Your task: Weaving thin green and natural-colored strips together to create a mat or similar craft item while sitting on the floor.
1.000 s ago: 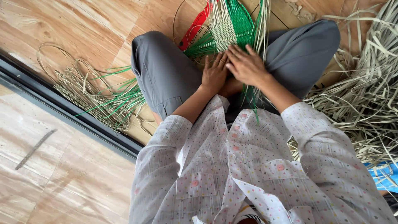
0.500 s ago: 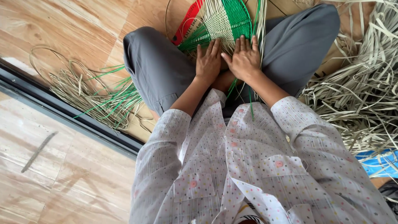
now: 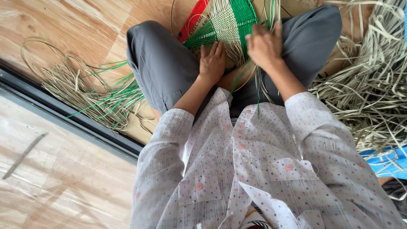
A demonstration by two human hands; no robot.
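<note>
Left hand (image 3: pixel 213 62): lying flat, fingers spread, pressing the near edge of the green-and-natural woven straw mat (image 3: pixel 231 19) sitting in the lap.
Right hand (image 3: pixel 264 44): blurred, fingers curling around loose pale strands (image 3: pixel 259 82); grip hard to confirm.
Floor, left: bundle of pale and green straw strips (image 3: pixel 91 93).
Floor, right: heap of pale flat straw strips (image 3: pixel 369 80).

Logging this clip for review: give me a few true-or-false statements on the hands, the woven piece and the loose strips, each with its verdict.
1. The left hand rests flat on the woven piece. True.
2. The woven piece is blue and yellow. False: it is green and pale straw.
3. The right hand is among the loose strands at its edge. True.
4. The big strip pile lies on the person's left. False: right.
</note>
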